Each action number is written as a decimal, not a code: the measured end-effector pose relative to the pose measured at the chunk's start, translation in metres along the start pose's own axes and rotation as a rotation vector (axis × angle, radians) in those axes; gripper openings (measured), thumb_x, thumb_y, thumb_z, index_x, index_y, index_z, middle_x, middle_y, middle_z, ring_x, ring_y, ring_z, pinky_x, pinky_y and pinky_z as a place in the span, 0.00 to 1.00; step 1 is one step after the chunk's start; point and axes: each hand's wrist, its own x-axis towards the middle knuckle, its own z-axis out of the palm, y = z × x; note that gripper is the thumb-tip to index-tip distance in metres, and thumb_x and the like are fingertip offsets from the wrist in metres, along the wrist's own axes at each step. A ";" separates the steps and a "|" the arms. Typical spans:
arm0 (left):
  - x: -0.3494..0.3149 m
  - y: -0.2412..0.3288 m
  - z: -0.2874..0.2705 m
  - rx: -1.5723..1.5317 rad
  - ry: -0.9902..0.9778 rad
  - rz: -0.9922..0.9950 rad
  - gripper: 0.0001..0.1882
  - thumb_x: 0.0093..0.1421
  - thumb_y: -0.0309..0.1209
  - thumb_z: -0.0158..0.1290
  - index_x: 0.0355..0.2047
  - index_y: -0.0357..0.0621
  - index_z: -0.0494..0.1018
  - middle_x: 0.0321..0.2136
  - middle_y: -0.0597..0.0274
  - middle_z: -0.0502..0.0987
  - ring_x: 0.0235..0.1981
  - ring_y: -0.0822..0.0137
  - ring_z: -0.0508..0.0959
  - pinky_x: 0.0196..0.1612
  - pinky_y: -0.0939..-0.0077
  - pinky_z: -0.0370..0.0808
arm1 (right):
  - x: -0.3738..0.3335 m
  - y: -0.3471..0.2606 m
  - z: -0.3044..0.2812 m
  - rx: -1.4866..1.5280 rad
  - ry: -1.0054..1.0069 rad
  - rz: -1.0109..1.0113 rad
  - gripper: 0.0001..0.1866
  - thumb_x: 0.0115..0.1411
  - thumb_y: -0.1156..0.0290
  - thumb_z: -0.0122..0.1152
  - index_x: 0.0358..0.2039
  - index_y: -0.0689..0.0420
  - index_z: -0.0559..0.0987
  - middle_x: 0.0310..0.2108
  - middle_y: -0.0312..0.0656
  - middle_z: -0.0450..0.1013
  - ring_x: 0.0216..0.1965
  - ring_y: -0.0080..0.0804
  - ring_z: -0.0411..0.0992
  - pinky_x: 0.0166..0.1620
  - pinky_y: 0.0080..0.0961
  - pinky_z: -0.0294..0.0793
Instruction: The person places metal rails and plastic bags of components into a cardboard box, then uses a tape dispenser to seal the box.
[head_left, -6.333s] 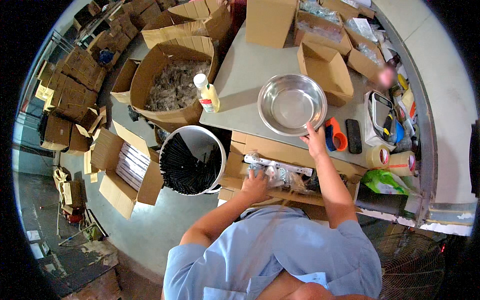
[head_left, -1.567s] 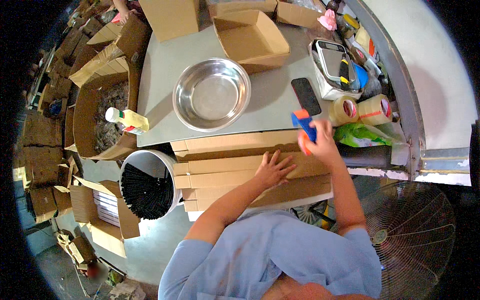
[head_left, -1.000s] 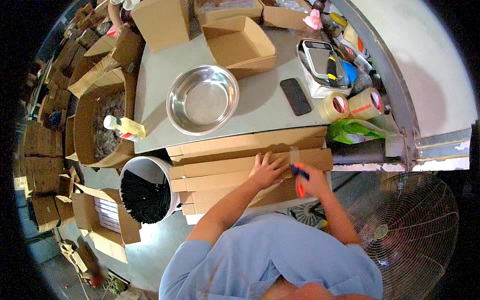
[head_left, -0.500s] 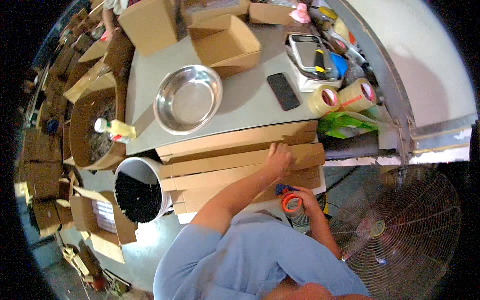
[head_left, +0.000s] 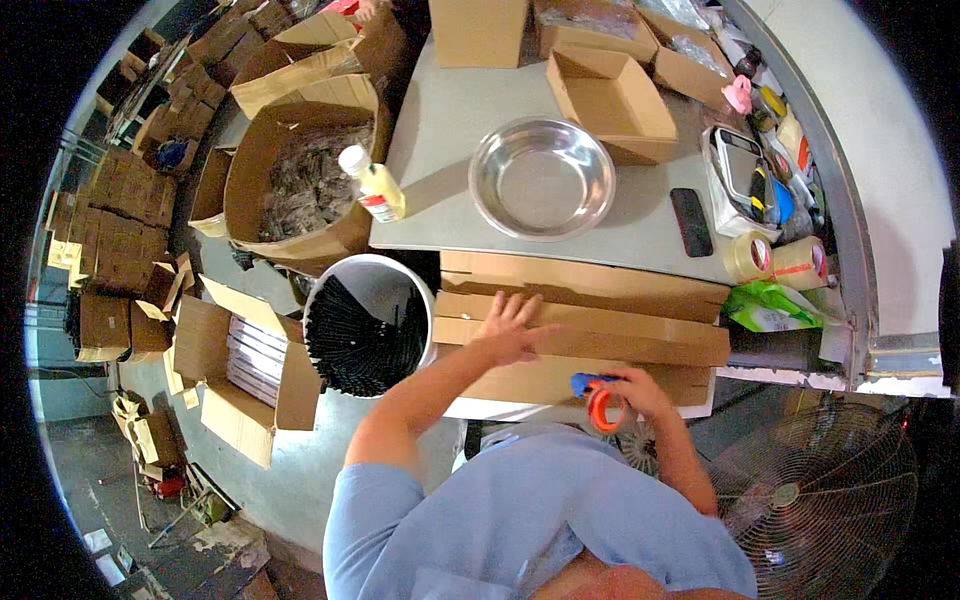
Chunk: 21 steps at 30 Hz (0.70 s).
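Observation:
A long brown cardboard box [head_left: 640,322] lies crosswise in front of me, its flaps folded over the top. My left hand [head_left: 510,330] rests flat on the left half of these flaps, fingers spread. My right hand [head_left: 640,390] grips a tape dispenser [head_left: 606,406] with an orange ring and a blue part, held over the box's near side. The roll's clear tape is hard to make out. Beyond the box, a shiny steel bowl [head_left: 542,180] stands on the grey table [head_left: 430,215].
Left of the box stands a white bucket [head_left: 428,300] full of black rods. A bottle [head_left: 378,188] of yellowish liquid is at the table's left edge. A phone [head_left: 691,222], tape rolls [head_left: 775,260] and a scale [head_left: 738,165] lie right; a large fan [head_left: 800,500] stands lower right.
The view has swung, so the table appears farther right. My left hand has slid leftward along the flaps, fingers now spread. My right hand has brought the tape dispenser left, over the box's near side.

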 end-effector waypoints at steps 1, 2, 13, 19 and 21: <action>-0.019 -0.020 0.001 -0.006 0.054 0.025 0.36 0.50 0.55 0.52 0.60 0.80 0.53 0.62 0.52 0.50 0.61 0.43 0.53 0.60 0.40 0.47 | 0.023 -0.002 0.005 0.070 0.032 -0.036 0.19 0.56 0.69 0.57 0.47 0.63 0.73 0.37 0.40 0.76 0.39 0.27 0.73 0.42 0.23 0.72; -0.030 -0.033 0.005 -0.013 0.107 0.052 0.35 0.51 0.55 0.51 0.60 0.78 0.54 0.63 0.54 0.50 0.61 0.44 0.53 0.60 0.41 0.47 | 0.047 -0.003 0.007 0.141 0.065 -0.071 0.18 0.56 0.68 0.57 0.46 0.63 0.74 0.38 0.39 0.76 0.38 0.27 0.73 0.42 0.23 0.71; -0.041 -0.060 0.023 -0.098 0.221 0.121 0.30 0.51 0.56 0.50 0.55 0.68 0.65 0.63 0.58 0.50 0.61 0.45 0.51 0.62 0.44 0.45 | 0.128 -0.076 0.079 -0.610 0.743 -0.239 0.20 0.49 0.66 0.54 0.43 0.56 0.76 0.36 0.51 0.74 0.37 0.49 0.73 0.42 0.36 0.72; -0.053 -0.062 0.038 -0.144 0.239 0.082 0.30 0.51 0.53 0.52 0.55 0.67 0.66 0.62 0.55 0.52 0.61 0.45 0.52 0.61 0.42 0.47 | 0.059 -0.043 0.145 -0.654 0.615 -0.148 0.19 0.52 0.63 0.55 0.44 0.52 0.76 0.35 0.51 0.75 0.37 0.48 0.74 0.43 0.34 0.72; -0.052 -0.058 0.037 -0.144 0.258 0.096 0.30 0.50 0.53 0.53 0.55 0.67 0.66 0.62 0.56 0.52 0.61 0.45 0.53 0.60 0.42 0.48 | 0.058 -0.025 0.151 -0.543 0.634 -0.159 0.18 0.52 0.63 0.55 0.43 0.51 0.77 0.35 0.50 0.75 0.37 0.48 0.74 0.42 0.34 0.72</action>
